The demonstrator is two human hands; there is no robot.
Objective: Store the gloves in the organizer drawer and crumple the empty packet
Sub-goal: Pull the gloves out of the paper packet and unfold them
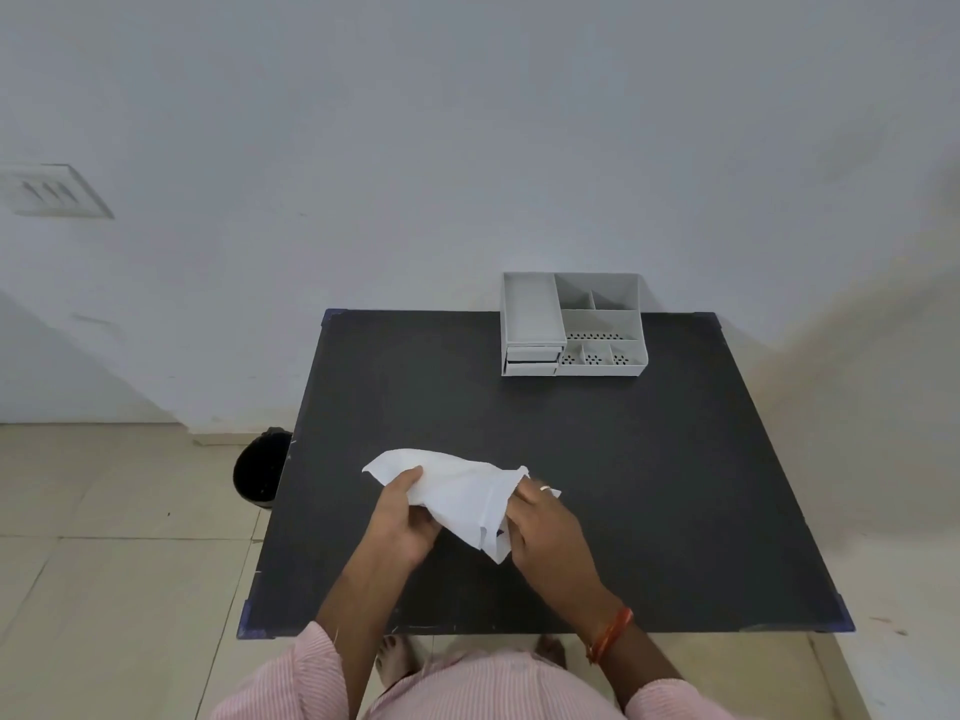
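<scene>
A white paper packet (457, 493) hangs just above the near middle of the black table (649, 485), bent and creased. My left hand (402, 519) grips its left side from below. My right hand (545, 527), with a ring on one finger, grips its right end, fingers tucked into the packet's open edge. No gloves show; whether any are inside the packet I cannot tell. The grey organizer (571, 327) stands at the table's far edge against the wall. Its two small drawers (531, 361) at the lower left front look pushed in.
A black bin (258, 472) stands on the tiled floor just left of the table. The wall (467, 148) runs right behind the organizer. A switch plate (52, 192) is on the wall at far left. The table corners have blue caps (253, 623).
</scene>
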